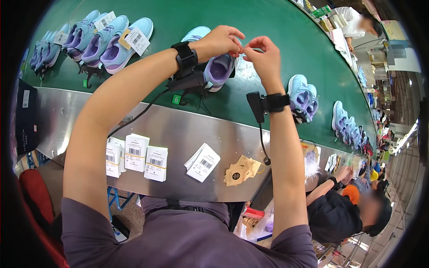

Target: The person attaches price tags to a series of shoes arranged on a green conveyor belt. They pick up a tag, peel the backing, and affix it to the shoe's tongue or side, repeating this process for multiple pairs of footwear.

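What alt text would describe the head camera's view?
A person's left hand and right hand almost touch by a blue and purple shoe on a green table; white tags and brown tags lie on a metal ledge.

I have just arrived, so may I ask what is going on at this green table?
The person's left hand and right hand are close together, each in a pinching pose, by a light-blue sneaker with lavender lining on the green table; anything between them is too small to tell. At left, several similar sneakers carry white paper tags. Stacked white printed cards and brown cardboard tags lie on the grey metal ledge.
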